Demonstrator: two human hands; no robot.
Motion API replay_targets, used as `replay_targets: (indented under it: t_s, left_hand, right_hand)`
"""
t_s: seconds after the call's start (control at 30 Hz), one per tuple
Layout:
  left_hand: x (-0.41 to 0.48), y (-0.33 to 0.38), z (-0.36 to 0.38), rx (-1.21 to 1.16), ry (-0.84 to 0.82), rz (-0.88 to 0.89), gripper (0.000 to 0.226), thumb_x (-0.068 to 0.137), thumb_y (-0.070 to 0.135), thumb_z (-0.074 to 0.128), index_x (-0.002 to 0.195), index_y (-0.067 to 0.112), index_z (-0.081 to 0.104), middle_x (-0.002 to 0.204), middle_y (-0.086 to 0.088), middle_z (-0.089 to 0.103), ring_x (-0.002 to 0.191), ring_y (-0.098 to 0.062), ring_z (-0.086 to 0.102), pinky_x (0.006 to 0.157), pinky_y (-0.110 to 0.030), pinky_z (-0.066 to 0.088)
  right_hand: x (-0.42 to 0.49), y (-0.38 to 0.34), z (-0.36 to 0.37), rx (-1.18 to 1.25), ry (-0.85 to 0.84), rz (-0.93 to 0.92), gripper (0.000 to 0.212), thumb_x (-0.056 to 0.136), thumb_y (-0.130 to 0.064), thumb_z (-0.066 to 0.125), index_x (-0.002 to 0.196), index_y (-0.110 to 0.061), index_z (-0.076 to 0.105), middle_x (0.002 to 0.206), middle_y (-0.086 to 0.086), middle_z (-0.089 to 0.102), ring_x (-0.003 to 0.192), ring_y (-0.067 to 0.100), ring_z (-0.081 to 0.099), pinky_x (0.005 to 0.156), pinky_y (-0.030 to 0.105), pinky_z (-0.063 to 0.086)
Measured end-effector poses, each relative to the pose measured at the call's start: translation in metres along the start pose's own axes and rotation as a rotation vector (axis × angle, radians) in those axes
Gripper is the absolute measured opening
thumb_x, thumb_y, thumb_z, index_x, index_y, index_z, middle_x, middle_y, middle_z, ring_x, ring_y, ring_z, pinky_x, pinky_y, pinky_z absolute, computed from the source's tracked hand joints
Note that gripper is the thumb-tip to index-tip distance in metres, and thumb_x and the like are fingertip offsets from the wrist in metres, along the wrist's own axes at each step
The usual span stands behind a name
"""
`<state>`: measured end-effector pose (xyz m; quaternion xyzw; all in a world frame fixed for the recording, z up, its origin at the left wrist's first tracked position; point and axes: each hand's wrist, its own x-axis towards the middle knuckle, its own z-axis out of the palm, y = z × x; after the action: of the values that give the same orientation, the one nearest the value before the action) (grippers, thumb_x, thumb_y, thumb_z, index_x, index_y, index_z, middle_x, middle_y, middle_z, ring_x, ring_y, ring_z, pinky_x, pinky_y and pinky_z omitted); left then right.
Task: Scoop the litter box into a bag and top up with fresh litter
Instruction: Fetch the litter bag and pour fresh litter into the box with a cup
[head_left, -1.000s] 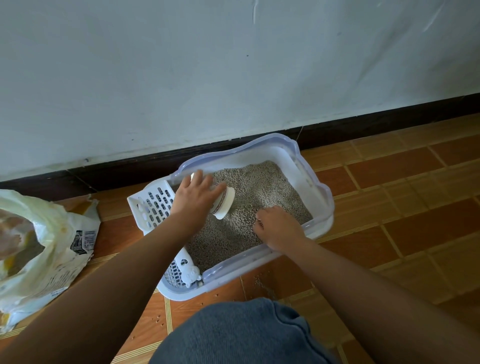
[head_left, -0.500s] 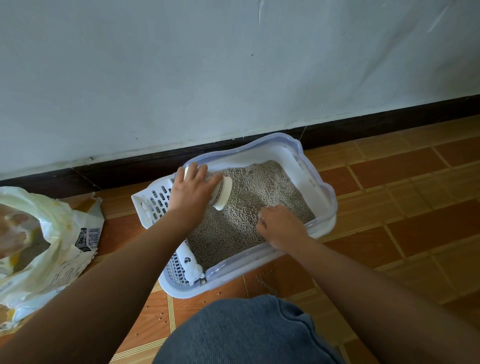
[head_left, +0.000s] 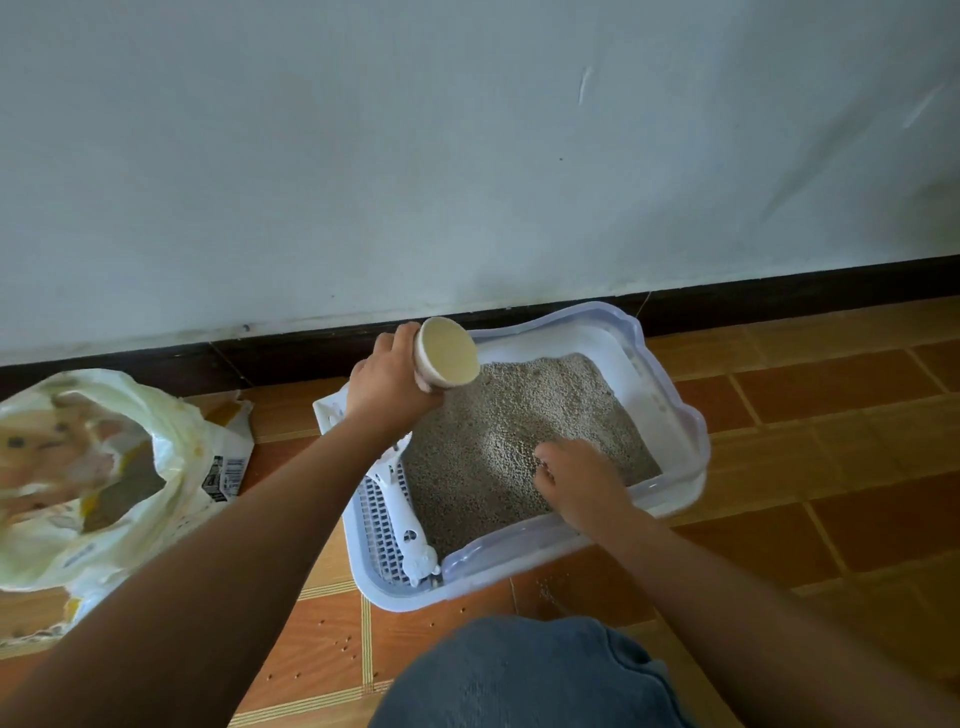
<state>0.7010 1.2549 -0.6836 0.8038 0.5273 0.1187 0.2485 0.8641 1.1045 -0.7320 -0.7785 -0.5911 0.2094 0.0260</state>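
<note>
A pale lavender litter box (head_left: 680, 410) sits on the tiled floor against the wall, filled with grey litter (head_left: 519, 415). My left hand (head_left: 387, 382) grips a small cream cup (head_left: 448, 353) above the box's far left corner, its open mouth tilted up toward me and looking empty. My right hand (head_left: 579, 480) rests in the litter at the near side, fingers loosely curled on the grains. A white slotted scoop (head_left: 402, 512) lies along the box's left side grid.
An open yellowish litter bag (head_left: 104, 467) lies on the floor to the left. Loose grains are scattered on the orange tiles (head_left: 831, 447) in front of the box. My denim-covered knee (head_left: 524, 675) is just before the box. A dark skirting runs along the wall.
My left hand has lifted the cup up and back from over the litter, turning its mouth upward. My right hand stays in the litter with only a slight shift.
</note>
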Motion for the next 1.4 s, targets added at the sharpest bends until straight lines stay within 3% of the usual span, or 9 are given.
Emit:
replay_targets:
  t_s: [0.2,0.33,0.43,0.63,0.7,0.8,0.9,1.2,1.4]
  left_hand:
    - [0.014,-0.021,-0.05,-0.256,0.15,-0.058,0.081,0.066,0.033,0.082,0.131,0.016,0.038,0.12,-0.005,0.057,0.109,-0.024,0.055,0.092,-0.04,0.048]
    - [0.006,-0.035,-0.097,-0.464,0.292,-0.115,0.077,0.069,0.026,0.082,0.132,0.016,0.038,0.111,0.006,0.051,0.102,-0.012,0.049,0.083,-0.024,0.04]
    - [-0.012,-0.063,-0.129,-0.575,0.396,-0.149,0.08,0.067,0.018,0.083,0.132,0.016,0.037,0.114,0.005,0.051,0.104,-0.011,0.05,0.077,-0.013,0.04]
    - [-0.075,-0.137,-0.169,-0.596,0.706,-0.322,0.097,0.071,0.009,0.078,0.144,0.024,0.017,0.122,0.004,0.038,0.108,-0.01,0.046,0.093,-0.025,0.04]
    - [-0.097,-0.16,-0.168,-0.536,0.729,-0.383,0.098,0.07,0.011,0.079,0.144,0.027,0.017,0.123,0.004,0.038,0.111,-0.013,0.044,0.096,-0.03,0.038]
    - [-0.118,-0.184,-0.15,-0.463,0.678,-0.425,0.092,0.067,0.014,0.082,0.139,0.025,0.027,0.119,0.006,0.042,0.108,-0.014,0.044,0.085,-0.028,0.042]
    - [-0.122,-0.202,-0.13,-0.427,0.672,-0.455,0.089,0.061,0.022,0.086,0.132,0.028,0.034,0.117,0.008,0.045,0.111,-0.018,0.047,0.091,-0.04,0.045]
    - [-0.115,-0.237,-0.101,-0.161,0.354,-0.612,0.095,0.061,0.038,0.084,0.138,0.02,0.031,0.129,-0.01,0.05,0.11,-0.033,0.054,0.086,-0.047,0.048]
    - [-0.093,-0.245,-0.096,-0.131,0.128,-0.72,0.097,0.068,0.021,0.082,0.143,0.012,0.021,0.124,-0.019,0.055,0.11,-0.036,0.054,0.087,-0.047,0.049]
  right_hand:
    - [0.014,-0.021,0.003,0.019,0.004,-0.096,0.026,0.095,-0.021,0.041,0.115,-0.011,0.055,0.099,0.0,0.057,0.093,0.015,0.055,0.08,0.026,0.049]
    - [0.029,-0.054,-0.004,-0.019,0.054,-0.225,0.038,0.096,-0.024,0.044,0.132,-0.015,0.048,0.117,-0.002,0.06,0.105,0.013,0.055,0.092,0.023,0.043]
    - [0.039,-0.083,-0.012,0.008,0.083,-0.293,0.04,0.097,-0.024,0.042,0.136,-0.015,0.045,0.124,-0.002,0.056,0.111,0.013,0.052,0.088,0.019,0.037]
    - [0.055,-0.134,-0.013,0.015,0.088,-0.438,0.041,0.097,-0.027,0.042,0.137,-0.017,0.042,0.133,-0.001,0.05,0.122,0.012,0.046,0.097,0.024,0.043]
    - [0.056,-0.149,-0.01,-0.019,0.044,-0.517,0.046,0.098,-0.028,0.04,0.143,-0.018,0.034,0.143,-0.003,0.041,0.132,0.011,0.037,0.104,0.023,0.037]
    - [0.055,-0.161,0.003,-0.142,-0.056,-0.606,0.053,0.1,-0.033,0.034,0.149,-0.019,0.02,0.155,-0.004,0.022,0.143,0.012,0.019,0.114,0.025,0.02]
    - [0.054,-0.163,0.017,-0.226,-0.121,-0.609,0.056,0.1,-0.036,0.032,0.15,-0.019,0.012,0.158,-0.003,0.011,0.146,0.013,0.009,0.117,0.03,0.013]
    - [0.056,-0.16,0.025,-0.289,-0.186,-0.597,0.054,0.101,-0.037,0.027,0.15,-0.017,0.014,0.157,-0.002,0.016,0.145,0.012,0.013,0.116,0.025,0.008]
    - [0.058,-0.158,0.026,-0.306,-0.193,-0.609,0.053,0.101,-0.037,0.027,0.149,-0.015,0.018,0.156,-0.001,0.02,0.144,0.013,0.016,0.117,0.027,0.01]
